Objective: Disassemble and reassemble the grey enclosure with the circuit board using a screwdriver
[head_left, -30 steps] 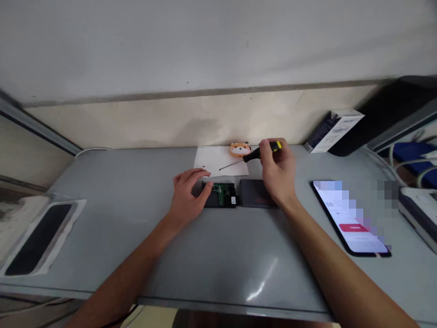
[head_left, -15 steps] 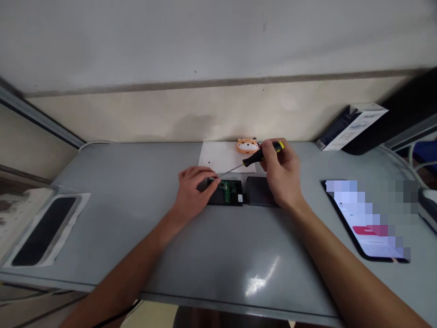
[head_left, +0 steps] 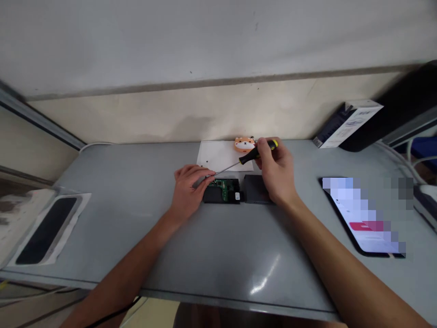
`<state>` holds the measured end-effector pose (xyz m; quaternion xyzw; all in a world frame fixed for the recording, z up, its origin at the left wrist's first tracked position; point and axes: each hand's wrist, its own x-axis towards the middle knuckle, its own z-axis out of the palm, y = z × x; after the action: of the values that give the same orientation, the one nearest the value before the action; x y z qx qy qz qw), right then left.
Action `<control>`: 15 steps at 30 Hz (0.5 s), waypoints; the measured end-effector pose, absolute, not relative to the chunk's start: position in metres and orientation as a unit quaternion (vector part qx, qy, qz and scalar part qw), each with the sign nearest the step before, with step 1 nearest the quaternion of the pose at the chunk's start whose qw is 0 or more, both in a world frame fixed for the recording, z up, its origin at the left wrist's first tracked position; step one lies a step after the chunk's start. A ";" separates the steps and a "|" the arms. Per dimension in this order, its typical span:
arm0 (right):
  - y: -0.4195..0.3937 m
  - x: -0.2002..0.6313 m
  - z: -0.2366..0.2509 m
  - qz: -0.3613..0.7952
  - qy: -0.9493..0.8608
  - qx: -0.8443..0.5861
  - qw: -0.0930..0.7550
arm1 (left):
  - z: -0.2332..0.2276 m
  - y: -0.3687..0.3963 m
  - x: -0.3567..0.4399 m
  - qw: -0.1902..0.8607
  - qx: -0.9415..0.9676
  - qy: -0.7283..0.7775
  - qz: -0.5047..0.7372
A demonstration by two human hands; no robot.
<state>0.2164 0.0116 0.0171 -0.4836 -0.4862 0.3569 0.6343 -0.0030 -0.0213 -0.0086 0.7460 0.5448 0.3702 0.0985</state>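
Nearest is the grey table (head_left: pixel 218 255), its front edge cut off by the frame, with both forearms coming in from below. Left hand (head_left: pixel 187 190) sits curled against the left end of one small opened black enclosure (head_left: pixel 221 191) with a green circuit board showing – fingers bent, tips pinching at its corner, but what's between them is hidden, can't tell. Just right of it lies one flat black cover (head_left: pixel 256 195), partly under the right wrist. Right hand (head_left: pixel 277 172) is closed around the black-and-yellow handle of one screwdriver (head_left: pixel 239 161), shaft slanting down-left so the tip meets the left fingertips. Out right, one phone (head_left: pixel 362 214), screen blurred out. Behind – one white paper sheet (head_left: pixel 218 157), a couple of tiny dark specks on it, too small to identify. One orange animal-face thing (head_left: pixel 244 144) at the wall, and one tilted box (head_left: pixel 348 123).
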 end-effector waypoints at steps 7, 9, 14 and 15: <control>0.009 0.212 0.019 0.365 -0.468 -0.484 0.644 | -0.010 -0.022 -0.003 0.095 0.745 0.538 0.382; 0.009 0.212 0.019 0.368 -0.466 -0.483 0.643 | -0.009 -0.024 -0.002 0.102 0.742 0.544 0.378; 0.008 0.211 0.018 0.354 -0.472 -0.494 0.639 | -0.007 -0.026 -0.003 0.125 0.725 0.542 0.406; 0.007 0.211 0.018 0.353 -0.480 -0.495 0.633 | -0.006 -0.025 -0.004 0.130 0.718 0.547 0.410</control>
<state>0.2107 0.0073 0.0179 -0.4945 -0.4796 0.3526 0.6333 -0.0041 -0.0254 -0.0065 0.7184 0.5467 0.4101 0.1300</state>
